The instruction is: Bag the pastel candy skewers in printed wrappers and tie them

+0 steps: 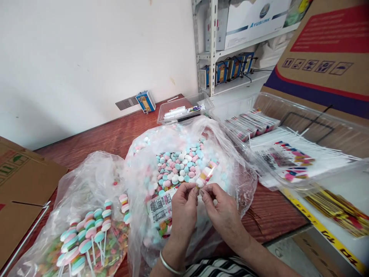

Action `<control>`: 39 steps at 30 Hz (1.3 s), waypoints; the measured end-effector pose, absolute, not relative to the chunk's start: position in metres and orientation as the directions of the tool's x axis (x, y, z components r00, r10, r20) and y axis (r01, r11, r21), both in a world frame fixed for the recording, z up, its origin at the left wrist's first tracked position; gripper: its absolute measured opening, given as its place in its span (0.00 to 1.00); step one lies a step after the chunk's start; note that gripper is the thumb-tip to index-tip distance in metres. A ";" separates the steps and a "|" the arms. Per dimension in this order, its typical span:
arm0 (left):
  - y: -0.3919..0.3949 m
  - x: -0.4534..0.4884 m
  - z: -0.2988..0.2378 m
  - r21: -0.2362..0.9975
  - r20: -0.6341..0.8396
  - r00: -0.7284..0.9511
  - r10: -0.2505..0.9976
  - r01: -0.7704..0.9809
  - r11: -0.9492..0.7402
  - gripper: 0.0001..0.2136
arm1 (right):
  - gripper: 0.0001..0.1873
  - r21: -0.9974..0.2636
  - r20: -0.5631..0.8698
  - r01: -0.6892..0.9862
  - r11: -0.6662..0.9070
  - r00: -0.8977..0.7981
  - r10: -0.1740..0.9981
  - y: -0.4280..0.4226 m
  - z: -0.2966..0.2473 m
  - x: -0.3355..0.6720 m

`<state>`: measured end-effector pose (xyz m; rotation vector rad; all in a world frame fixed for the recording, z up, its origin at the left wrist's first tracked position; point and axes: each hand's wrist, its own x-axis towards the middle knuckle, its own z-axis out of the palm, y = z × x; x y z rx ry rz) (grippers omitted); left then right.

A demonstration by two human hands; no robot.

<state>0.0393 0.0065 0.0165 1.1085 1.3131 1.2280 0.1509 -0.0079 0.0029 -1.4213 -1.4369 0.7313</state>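
Candy sleeve (206, 174) pinched at its lower end by our left hand (184, 209) and right hand (223, 213), both grips clamped on it, over the open candy bag (175, 165) on the tabletop (115, 134). A slack pinch, we judge, could spill its stacked pieces.

Packing workshop: candy bags (239, 173), cartons (331, 50), stock shelves (213, 46).

A small wrapped candy stack (205, 175) is held over a clear plastic bag of round pastel candies (173, 161); a clear bag of stick lollipops (83, 192) is placed left, a clear tray of printed wrappers (331, 127) right.
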 end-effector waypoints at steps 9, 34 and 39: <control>0.010 0.047 0.013 0.711 -0.355 0.107 0.929 -0.614 0.343 0.17 | 0.05 -0.916 0.230 0.362 0.173 0.121 0.966 0.007 0.008 0.153; 0.002 0.031 0.015 0.966 0.122 -0.079 0.989 0.240 -0.099 0.11 | 0.08 -0.879 0.349 0.359 0.315 0.033 0.937 0.010 0.014 0.143; 0.008 0.025 0.014 0.978 0.209 -0.046 0.977 0.025 -0.208 0.08 | 0.10 -0.975 0.177 0.131 0.177 -0.010 0.984 0.008 0.029 0.144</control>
